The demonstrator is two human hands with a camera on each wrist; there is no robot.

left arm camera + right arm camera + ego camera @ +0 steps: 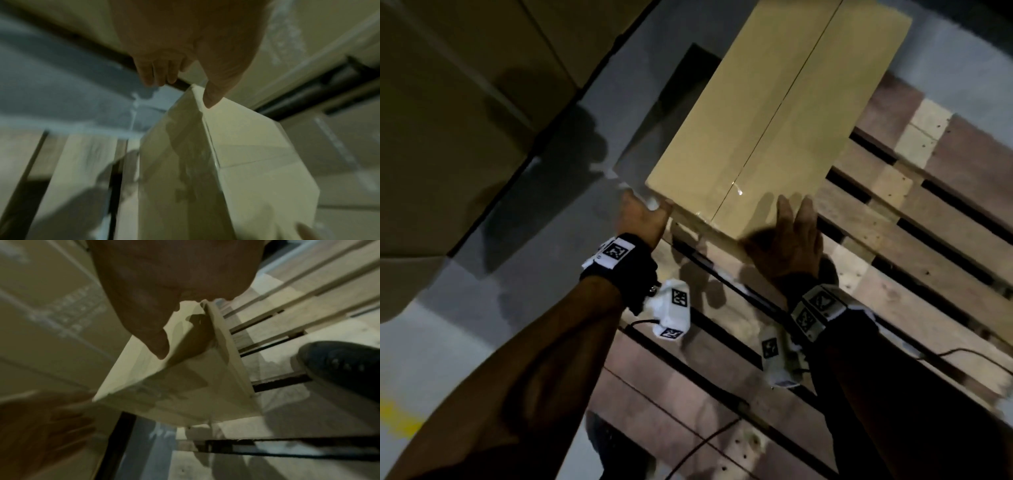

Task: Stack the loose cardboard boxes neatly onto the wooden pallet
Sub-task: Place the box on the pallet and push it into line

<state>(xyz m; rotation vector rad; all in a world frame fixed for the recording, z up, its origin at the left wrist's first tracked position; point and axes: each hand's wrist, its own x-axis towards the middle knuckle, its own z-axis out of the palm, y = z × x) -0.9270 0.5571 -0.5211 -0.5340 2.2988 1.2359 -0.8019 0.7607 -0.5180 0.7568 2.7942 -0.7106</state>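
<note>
A long tan cardboard box (774, 120) with a taped middle seam lies on the wooden pallet (928, 240), along its left edge. My left hand (643, 219) straddles the box's near left corner. In the left wrist view its thumb (213, 95) presses the top edge of the box (246, 154), and the fingers (156, 76) hang beside the corner with a gap showing. My right hand (787, 240) rests on the near right corner with straight fingers flat on the top. In the right wrist view its thumb (160, 350) lies over the box's near face (174, 386).
Large stacked cardboard boxes (448, 120) stand to the left across a strip of grey floor (551, 205). A yellow floor mark (397, 418) shows at the lower left. A dark shoe (339, 369) stands on the pallet slats (308, 296) near the box.
</note>
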